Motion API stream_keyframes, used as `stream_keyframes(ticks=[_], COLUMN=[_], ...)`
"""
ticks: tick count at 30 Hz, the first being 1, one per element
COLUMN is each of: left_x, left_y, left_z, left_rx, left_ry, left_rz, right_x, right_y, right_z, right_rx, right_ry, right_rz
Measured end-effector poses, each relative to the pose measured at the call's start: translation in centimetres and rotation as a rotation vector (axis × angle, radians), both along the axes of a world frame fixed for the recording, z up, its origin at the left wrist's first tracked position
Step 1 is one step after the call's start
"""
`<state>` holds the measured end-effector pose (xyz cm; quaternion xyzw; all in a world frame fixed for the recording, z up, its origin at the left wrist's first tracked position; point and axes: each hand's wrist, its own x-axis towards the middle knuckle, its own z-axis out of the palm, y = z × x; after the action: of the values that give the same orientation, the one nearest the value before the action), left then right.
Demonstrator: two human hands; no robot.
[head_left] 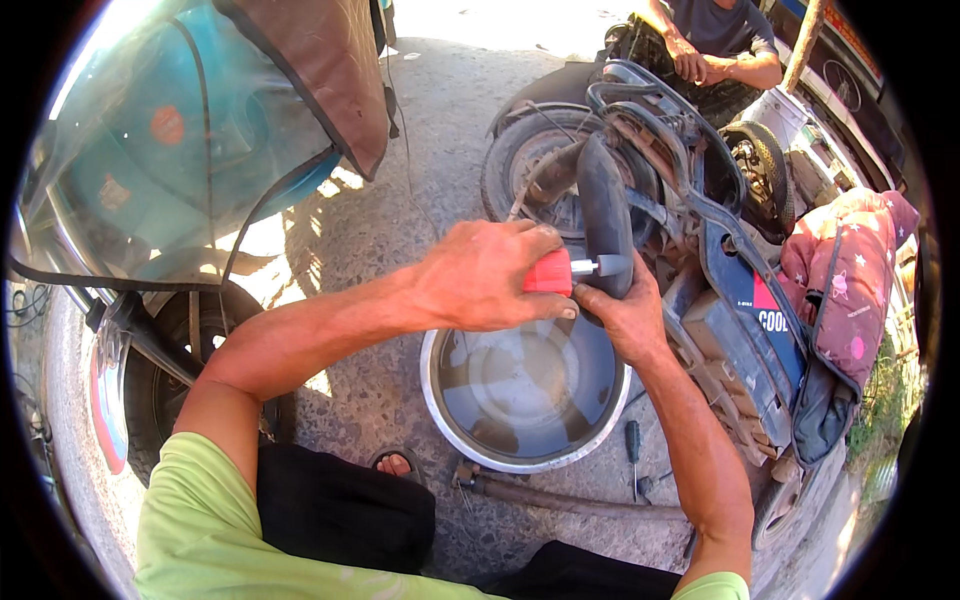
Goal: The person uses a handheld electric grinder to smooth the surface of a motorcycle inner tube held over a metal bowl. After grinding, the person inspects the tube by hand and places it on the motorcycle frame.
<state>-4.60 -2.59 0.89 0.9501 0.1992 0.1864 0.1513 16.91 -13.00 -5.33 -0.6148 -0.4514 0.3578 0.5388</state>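
Note:
My left hand (490, 275) is closed around a red tool (549, 272) with a silvery shaft and a grey tip. That tip meets the side of a black inner tube (604, 200), or sits right in front of it. My right hand (630, 315) grips the tube's near end, thumb toward the tool. The tube stretches away from me toward a scooter's wheel (500, 165). Below both hands, a round metal basin (437, 415) holds water.
A stripped scooter (735, 260) lies along the right, a patterned padded cover (845, 285) on it. On the ground are a screwdriver (633, 445) and a long bar (580, 502). Another person (700, 55) sits at the far right. A covered vehicle (170, 130) stands left.

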Motion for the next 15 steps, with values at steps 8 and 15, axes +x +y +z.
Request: stream_keyframes(ticks=[8, 15], left_x=[-0.3, -0.5], left_y=[0.7, 1.1], left_z=[-0.2, 0.0], left_rx=[-0.062, -0.073], left_ry=[-0.157, -0.098], left_rz=[-0.018, 0.016], right_x=[2.0, 2.0], right_y=[-0.1, -0.4], right_z=[-0.9, -0.7], right_rx=[0.005, -0.028], right_ry=[0.195, 0.096], right_rz=[0.061, 0.041])
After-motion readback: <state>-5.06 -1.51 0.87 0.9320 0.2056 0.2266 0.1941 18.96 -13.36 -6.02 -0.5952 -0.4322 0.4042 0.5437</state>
